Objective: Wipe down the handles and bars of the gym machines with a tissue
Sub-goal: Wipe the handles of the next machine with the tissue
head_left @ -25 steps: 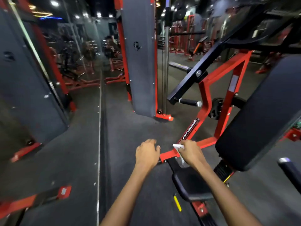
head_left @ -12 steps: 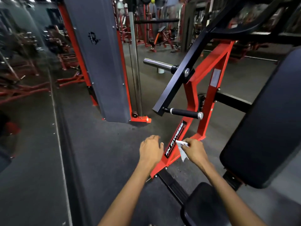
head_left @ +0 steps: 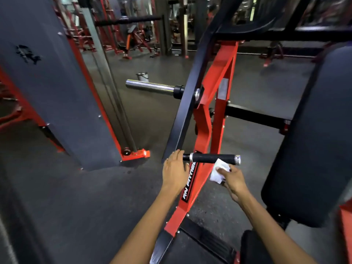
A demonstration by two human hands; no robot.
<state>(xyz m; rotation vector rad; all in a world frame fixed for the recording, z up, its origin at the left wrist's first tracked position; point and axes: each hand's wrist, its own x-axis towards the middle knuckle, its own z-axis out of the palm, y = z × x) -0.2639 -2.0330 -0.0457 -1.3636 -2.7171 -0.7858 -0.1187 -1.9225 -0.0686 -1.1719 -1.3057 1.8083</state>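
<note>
While the black handle (head_left: 211,158) sticks out sideways from the black swing bar (head_left: 187,103) of the machine, it is taken as the landmark, because the next wipe turns on how it lies. Its long line runs left to right across the view, from the bar to a silver cap (head_left: 237,160) at its free end. A white tissue (head_left: 219,171) is pinched in the right hand (head_left: 233,181), just under the handle and nearer the capped end. The top edge of the tissue looks to be touching the underside of the handle, but that cannot be told for sure. The left hand (head_left: 175,171) is held wide with flat fingers at the other end of the handle, where the handle meets the bar; it seems to be laid on the bar there, and nothing is held in it. The red frame (head_left: 204,134) is seen behind and below the handle. A shiny steel peg (head_left: 150,86) is seen well above the handle, pointing to the left. The right hand is judged to be the nearer one for the wipe. The tissue would likely need to be lifted a little and then slid along the long line of the handle.
</note>
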